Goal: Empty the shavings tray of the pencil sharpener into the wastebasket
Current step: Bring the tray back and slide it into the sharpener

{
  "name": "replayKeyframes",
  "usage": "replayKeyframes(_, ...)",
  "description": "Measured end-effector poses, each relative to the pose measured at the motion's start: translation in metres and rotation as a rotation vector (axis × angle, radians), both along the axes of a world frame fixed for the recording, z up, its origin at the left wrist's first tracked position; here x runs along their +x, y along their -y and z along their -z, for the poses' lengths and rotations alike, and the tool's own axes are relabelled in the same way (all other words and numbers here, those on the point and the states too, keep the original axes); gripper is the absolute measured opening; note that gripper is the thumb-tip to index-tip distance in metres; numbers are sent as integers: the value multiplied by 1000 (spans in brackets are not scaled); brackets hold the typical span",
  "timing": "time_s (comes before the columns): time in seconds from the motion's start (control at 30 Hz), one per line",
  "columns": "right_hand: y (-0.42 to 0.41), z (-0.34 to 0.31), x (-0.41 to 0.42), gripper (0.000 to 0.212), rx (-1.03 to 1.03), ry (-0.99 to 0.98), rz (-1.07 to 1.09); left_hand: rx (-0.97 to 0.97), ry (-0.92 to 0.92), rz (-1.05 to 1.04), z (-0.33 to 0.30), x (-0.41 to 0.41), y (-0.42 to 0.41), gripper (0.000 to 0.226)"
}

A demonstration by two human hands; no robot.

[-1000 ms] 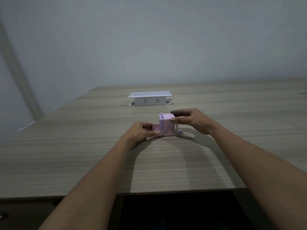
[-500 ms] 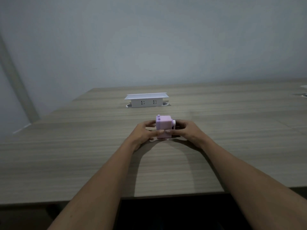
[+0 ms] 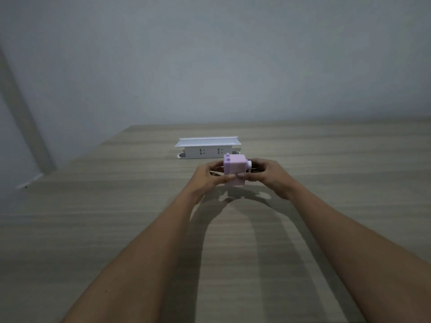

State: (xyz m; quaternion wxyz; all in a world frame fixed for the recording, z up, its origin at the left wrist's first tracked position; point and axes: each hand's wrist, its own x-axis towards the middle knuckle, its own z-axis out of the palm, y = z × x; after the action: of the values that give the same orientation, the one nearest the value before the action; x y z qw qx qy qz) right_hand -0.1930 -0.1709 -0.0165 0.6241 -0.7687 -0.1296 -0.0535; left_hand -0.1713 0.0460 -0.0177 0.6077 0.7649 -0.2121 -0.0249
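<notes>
A person's two bare hands hold a small lilac pencil sharpener (image 3: pixel 234 170) just above a long wood-grain table (image 3: pixel 116 229), its shadow and a pale reflection lying on the boards directly beneath it. The left hand (image 3: pixel 205 177) wraps the block's left side with the thumb pressed across its lower front face; the right hand (image 3: pixel 268 174) closes on the right side, its thumb tip meeting the left thumb on the front, fingers curled behind near a small white knob (image 3: pixel 249 163) that juts from the sharpener's right face. Both hands are pinching the sharpener between thumb and fingers. Whether the shavings tray is seated in the body cannot be told from this angle. Two small studs stand on the block's top left corner.

The tabletop runs in pale grey-brown horizontal grain, bare across its near half apart from the long shadows of both forearms. Just behind the sharpener, a white pop-up socket box (image 3: pixel 207 149) stands raised from the table surface, its flat lid open above two outlet faces. Beyond the far edge rises a plain grey-blue wall (image 3: pixel 210 54), dimly and evenly lit. At far left a darker diagonal strip (image 3: pixel 25 117) slants down the wall to the floor line beside the table's corner.
</notes>
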Motion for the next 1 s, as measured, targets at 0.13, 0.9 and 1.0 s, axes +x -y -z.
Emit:
replayKeyframes(0.13, 10, -15, 43, 49, -21, 17, 1, 0, 14, 4, -15, 43, 10, 51)
replayKeyframes(0.9, 68, 42, 200, 47, 69, -46, 30, 33, -3, -131, 47, 210, 76, 53)
replayKeyframes(1.0, 70, 44, 203, 49, 81, -53, 35, 40, -14, -127, 45, 210, 76, 54)
